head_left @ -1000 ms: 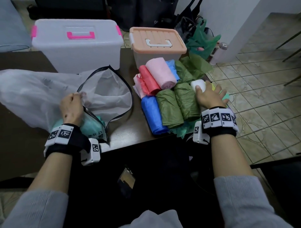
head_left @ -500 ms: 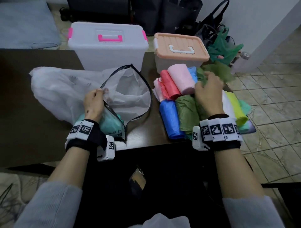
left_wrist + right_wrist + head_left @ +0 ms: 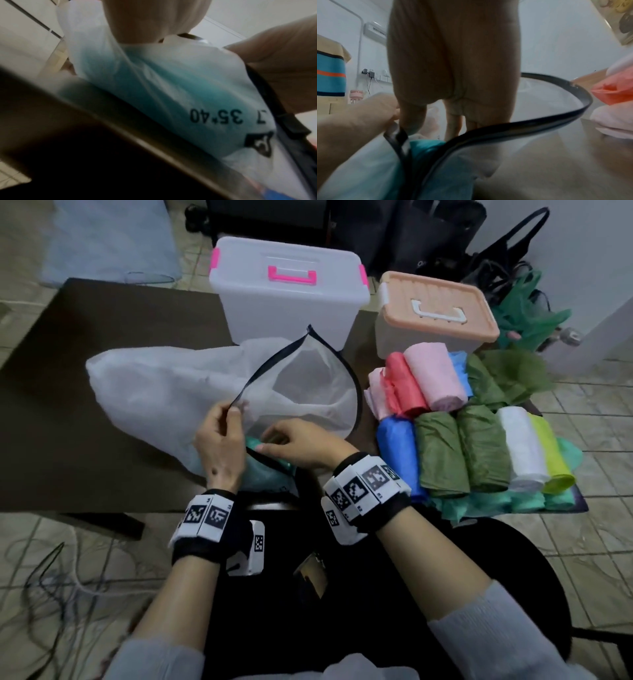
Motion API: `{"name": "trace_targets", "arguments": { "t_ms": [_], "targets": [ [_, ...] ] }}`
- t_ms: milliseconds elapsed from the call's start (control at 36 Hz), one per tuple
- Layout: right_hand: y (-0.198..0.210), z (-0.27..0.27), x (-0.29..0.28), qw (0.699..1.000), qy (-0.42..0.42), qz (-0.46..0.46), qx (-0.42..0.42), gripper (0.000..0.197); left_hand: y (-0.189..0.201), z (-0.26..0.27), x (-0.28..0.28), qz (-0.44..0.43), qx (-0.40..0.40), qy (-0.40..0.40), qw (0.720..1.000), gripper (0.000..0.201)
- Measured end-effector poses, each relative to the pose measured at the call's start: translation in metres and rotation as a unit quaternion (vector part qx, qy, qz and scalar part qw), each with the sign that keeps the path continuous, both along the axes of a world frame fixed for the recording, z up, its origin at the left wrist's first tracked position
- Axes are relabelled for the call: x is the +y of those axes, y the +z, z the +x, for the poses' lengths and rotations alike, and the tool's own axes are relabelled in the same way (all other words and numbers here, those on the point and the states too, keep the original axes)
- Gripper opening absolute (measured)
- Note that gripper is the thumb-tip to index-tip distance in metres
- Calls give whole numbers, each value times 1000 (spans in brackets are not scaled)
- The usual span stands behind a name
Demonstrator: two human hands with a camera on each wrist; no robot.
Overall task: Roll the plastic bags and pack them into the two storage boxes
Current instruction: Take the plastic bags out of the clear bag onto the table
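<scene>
Teal plastic bag (image 3: pixel 270 470) sits low centre of the head view inside a translucent zip pouch (image 3: pixel 191 392); soft, light, slippery.
Head: left hand (image 3: pixel 219 446) pinches the pouch's black zip edge (image 3: pixel 356 395); right hand (image 3: pixel 301 446) reaches in, its hold unclear. Left wrist: teal shows mid-frame through film. Right wrist: fingers (image 3: pixel 453 121) enter the mouth; best gathered in a bunch.

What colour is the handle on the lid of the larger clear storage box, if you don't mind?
Bright pink handle, clearest in the head view.

What I can't make out

My right hand (image 3: pixel 298 445) has its fingertips hidden inside the translucent black-rimmed zip bag (image 3: pixel 164 392), whose teal plastic bag (image 3: pixel 263 470) is mostly covered.
</scene>
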State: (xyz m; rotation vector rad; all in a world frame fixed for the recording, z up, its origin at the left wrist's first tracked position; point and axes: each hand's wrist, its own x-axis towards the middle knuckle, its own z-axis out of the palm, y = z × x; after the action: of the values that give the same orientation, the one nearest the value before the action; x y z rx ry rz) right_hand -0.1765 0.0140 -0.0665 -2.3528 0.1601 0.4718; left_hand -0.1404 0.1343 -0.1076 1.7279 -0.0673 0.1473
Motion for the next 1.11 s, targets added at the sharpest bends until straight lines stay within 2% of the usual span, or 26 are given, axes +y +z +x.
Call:
{"name": "trace_targets", "arguments": {
  "t_ms": [111, 194, 389, 556, 694, 806, 889, 1000, 1111],
  "targets": [
    [-5, 4, 1, 997, 42, -21, 54, 59, -7, -2, 6, -39, -2, 22, 999, 16],
    [-10, 5, 3, 997, 50, -16, 60, 67, -15, -3, 12, -47, 6, 29, 998, 15],
    [-12, 13, 7, 997, 57, -38, 20, 41, -12, -4, 16, -21, 3, 15, 1000, 22],
    [-7, 16, 8, 990, 92, -111, 1, 42, -12, 2, 25, 54, 7, 28, 998, 22],
    [-2, 21, 10, 985, 100, -136, 46, 37, -17, 14, 31, 123, 59, 16, 991, 17],
    [1, 25, 16, 979, 108, -155, 70, 42, -16, 19, 32, 110, 88, -24, 990, 15],
    [0, 24, 19, 980, 105, -161, 48, 47, -13, 18, 33, 92, 94, -41, 990, 16],
    [-1, 22, 11, 987, 60, -150, -19, 33, -12, 18, 33, 71, 89, -39, 993, 17],
    [3, 15, -5, 995, -4, -81, -61, 28, -9, 17, 28, 67, 90, -46, 993, 21]
  ]
}}
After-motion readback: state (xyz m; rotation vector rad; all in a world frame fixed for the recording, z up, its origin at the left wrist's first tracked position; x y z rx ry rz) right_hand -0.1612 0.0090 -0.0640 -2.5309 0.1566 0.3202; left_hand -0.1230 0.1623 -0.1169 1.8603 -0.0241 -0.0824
